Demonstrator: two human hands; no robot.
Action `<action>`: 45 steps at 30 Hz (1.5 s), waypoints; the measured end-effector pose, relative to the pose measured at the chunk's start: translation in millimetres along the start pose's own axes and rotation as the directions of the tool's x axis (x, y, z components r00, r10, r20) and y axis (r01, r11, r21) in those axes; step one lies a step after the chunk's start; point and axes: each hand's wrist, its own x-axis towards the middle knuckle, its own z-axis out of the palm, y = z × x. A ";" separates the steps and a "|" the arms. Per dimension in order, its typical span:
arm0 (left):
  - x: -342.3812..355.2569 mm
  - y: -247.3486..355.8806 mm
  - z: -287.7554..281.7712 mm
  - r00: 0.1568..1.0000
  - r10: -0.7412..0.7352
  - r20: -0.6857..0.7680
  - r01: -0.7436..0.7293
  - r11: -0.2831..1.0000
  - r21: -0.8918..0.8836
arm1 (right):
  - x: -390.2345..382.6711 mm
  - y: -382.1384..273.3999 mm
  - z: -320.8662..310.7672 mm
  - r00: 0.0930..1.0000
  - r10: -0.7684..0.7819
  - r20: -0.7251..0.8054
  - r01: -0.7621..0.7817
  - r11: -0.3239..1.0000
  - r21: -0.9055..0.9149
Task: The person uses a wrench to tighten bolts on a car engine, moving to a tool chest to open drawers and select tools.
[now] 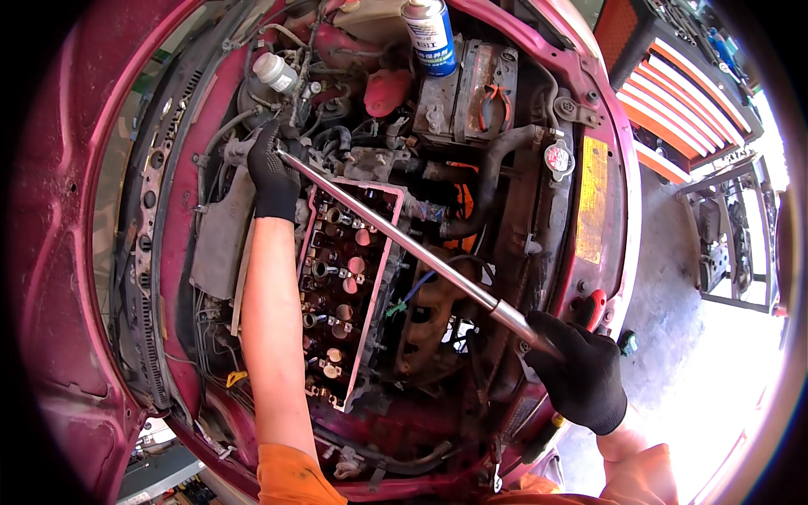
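A long chrome breaker bar [396, 235] slants across the engine bay, from upper left to lower right. My left hand [273, 172], in a black glove, is closed round its far end and hides the bar's head. Gripping the thicker handle end is my right hand [581, 370], gloved in black too, above the front edge of the bay. Below the bar lies the uncovered cylinder head [337, 269], its valve gear showing inside a pinkish rim. Whether a socket sits on the bar cannot be seen.
A spray can [431, 38] stands on the battery [446, 105], beside pliers [488, 105] with orange-and-black handles. The radiator cap [558, 158] is at right. A red-handled tool [596, 310] lies close to my right hand. Beyond the car stands an orange-and-black tool chest [686, 93].
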 end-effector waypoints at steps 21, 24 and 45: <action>3.0 0.1 -17.3 0.950 -0.094 0.298 0.085 0.995 0.044 | -56.3 -87.5 52.2 0.966 -0.113 0.232 0.044 0.957 0.285; 1.9 -0.8 -22.3 0.933 -0.072 0.353 0.069 0.997 0.020 | -77.5 -105.5 86.5 0.977 -0.116 0.180 0.031 0.909 0.416; -16.4 -17.3 -4.2 0.986 0.159 0.050 -0.163 0.984 0.078 | -19.7 5.3 41.7 0.809 -0.377 -0.450 -0.083 0.685 -0.724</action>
